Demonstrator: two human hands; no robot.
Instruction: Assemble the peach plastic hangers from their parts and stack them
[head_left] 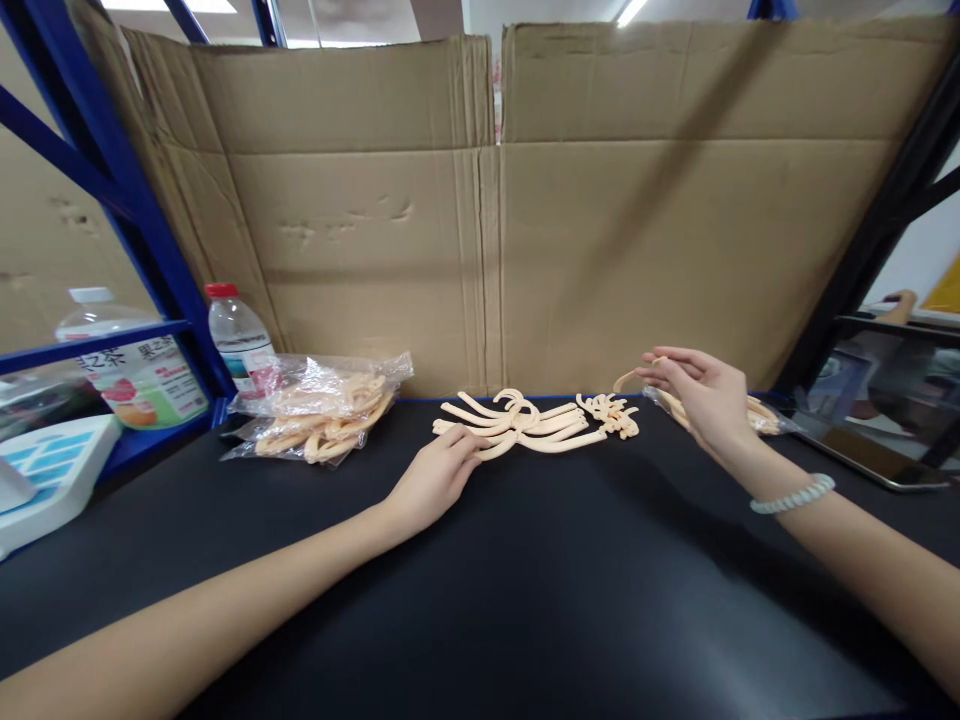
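Loose pile of cream curved plastic pieces (525,422): on black tabletop (525,580), middle, before the cardboard wall (480,200). Left hand (433,478): fingers flat on the pile's left end, not closed. Right hand (701,395): right of pile, pinching one curved piece (626,379) over a clear bag (761,415). Filled bags (319,410): left of pile, beside a water bottle (241,345).

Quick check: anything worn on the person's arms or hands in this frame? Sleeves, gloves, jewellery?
Both forearms are bare as far as the frame shows, with no sleeves in view. The left hand and right hand have no gloves, and no rings are visible. The only item worn is a pale coiled band, like a spiral hair tie, around the right wrist.
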